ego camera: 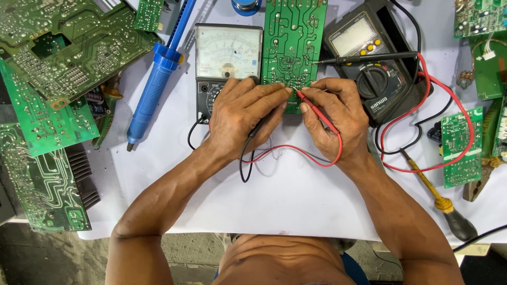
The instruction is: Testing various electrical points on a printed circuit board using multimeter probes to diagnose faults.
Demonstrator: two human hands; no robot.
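A green circuit board (293, 42) lies solder side up in the middle of the white sheet. My left hand (240, 119) grips a black test probe (257, 128), its tip hidden at the board's near edge. My right hand (338, 119) pinches a red test probe (316, 110) whose tip touches the same edge. Red and black leads loop under my wrists. An analogue meter (228, 55) with a white dial sits just left of the board, partly covered by my left hand.
A dark digital multimeter (369, 63) with a black probe across it lies right of the board. A blue desoldering pump (158, 79) lies to the left. Several green boards (47, 116) are piled left and right. A yellow-handled screwdriver (435, 195) lies at the right.
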